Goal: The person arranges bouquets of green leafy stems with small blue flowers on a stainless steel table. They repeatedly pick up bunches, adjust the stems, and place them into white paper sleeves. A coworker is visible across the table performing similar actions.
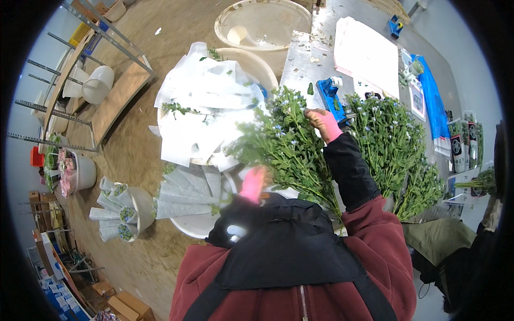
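Note:
My left hand (256, 183), in a pink glove, is smeared by motion in front of my body. Blurred green foliage (247, 143) shows just above it; whether the fingers hold it cannot be made out. My right hand (324, 124), also in pink with bare fingertips, is closed at the upper right side of a bunch of leafy stems with small pale blue flowers (293, 136). What lies between its fingertips is hidden. Just beyond it stands a blue tape dispenser (330, 96). More blue-flowered stems (383, 142) lie on the table right of my forearm.
White wrapping sheets (198, 101) with loose sprigs cover a tub on the left. Wrapped bunches (187, 192) fill a nearer tub, and a white bucket (142, 206) holds others. Paper sheets (367, 51) lie on the metal table (302, 56). A large round tub (262, 13) stands beyond.

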